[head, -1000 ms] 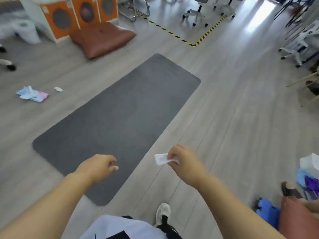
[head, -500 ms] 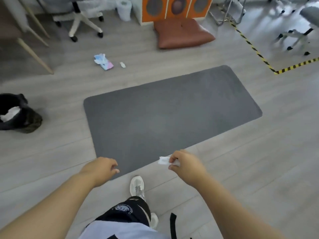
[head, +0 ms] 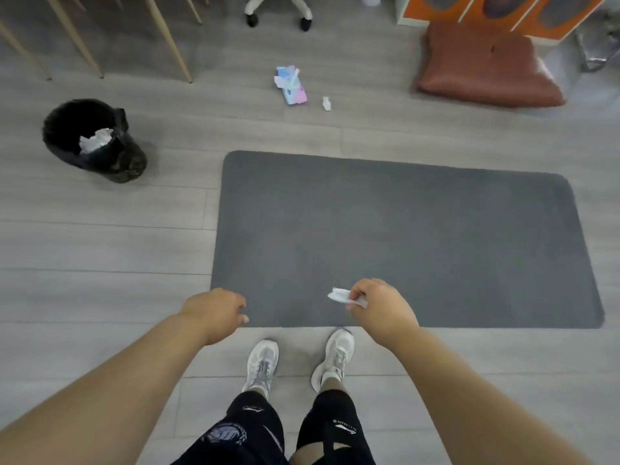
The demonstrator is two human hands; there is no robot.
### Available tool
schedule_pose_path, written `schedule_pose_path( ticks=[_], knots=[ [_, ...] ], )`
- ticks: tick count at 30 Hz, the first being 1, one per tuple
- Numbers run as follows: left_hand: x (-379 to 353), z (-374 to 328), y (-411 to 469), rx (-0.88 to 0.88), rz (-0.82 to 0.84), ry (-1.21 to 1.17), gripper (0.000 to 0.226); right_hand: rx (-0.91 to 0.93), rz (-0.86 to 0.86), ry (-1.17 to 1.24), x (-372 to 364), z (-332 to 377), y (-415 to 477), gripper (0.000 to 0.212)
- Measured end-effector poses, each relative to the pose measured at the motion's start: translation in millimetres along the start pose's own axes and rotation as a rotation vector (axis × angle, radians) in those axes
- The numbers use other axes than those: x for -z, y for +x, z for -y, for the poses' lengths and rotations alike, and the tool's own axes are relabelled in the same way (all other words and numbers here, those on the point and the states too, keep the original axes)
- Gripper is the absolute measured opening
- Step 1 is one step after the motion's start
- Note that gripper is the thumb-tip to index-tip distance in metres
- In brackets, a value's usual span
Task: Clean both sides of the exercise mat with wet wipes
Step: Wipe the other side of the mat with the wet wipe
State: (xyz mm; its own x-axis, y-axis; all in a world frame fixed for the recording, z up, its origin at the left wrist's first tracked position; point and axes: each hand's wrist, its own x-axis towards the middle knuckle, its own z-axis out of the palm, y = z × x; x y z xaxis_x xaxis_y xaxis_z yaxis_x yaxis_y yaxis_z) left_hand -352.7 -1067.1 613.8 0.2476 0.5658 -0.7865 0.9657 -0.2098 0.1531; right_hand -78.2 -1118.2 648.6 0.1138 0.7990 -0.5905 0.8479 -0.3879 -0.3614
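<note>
Bare-armed person in black shorts (head: pixel 258 431) with white printed logos and pale grey laced trainers (head: pixel 263 362).

Soft, even, shadowless daylight; wide-angle bending curves the grey plank floor (head: pixel 100 250) edges; slight softness, perhaps motion blur.

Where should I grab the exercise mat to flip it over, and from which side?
Probably the near left corner of the exercise mat, the part closest to the feet. It lies flat on the floor, so slide fingers under the rounded edge from the left short side. The left hand is empty and right above that corner, while the right hand pinches a wipe.
</note>
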Motion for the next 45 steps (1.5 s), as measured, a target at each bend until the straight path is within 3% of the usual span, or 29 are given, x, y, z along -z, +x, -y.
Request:
schedule_pose_path(
  ticks=[8, 12, 26, 29, 32, 35, 39, 45],
  knots=[
    [-57, -36, 63, 0.059, 0.007, -0.207, 0.03, 0.093, 0.217, -0.244, -21, -48, 91, 0.013],
    [-95, -36, 108, 0.048, 0.052, -0.255, 0.03, 0.063, 0.242, -0.301, -61, -67, 137, 0.014],
    [-233, 108, 350, 0.105, 0.139, -0.089, 0.037, 0.12, 0.199, -0.204, -323, -93, 324, 0.026],
    [-246, 134, 406, 0.078, 0.137, -0.039, 0.038, 0.13, 0.162, -0.208, -364, -107, 374, 0.035],
    [-242, 160, 459, 0.05, 0.01, 0.034, 0.042, 0.132, 0.094, -0.186, -397, -115, 421, 0.036],
    [-245, 191, 505, 0.064, -0.131, 0.051, 0.067, 0.176, 0.014, -0.173, -426, -112, 465, 0.028],
    [-267, 225, 548, 0.159, -0.121, -0.011, 0.106, 0.258, -0.125, -0.133, -451, -91, 519, 0.023],
    [-281, 243, 568, 0.115, -0.141, -0.104, 0.111, 0.46, -0.325, -0.151, -451, -21, 599, 0.014]
  ],
)
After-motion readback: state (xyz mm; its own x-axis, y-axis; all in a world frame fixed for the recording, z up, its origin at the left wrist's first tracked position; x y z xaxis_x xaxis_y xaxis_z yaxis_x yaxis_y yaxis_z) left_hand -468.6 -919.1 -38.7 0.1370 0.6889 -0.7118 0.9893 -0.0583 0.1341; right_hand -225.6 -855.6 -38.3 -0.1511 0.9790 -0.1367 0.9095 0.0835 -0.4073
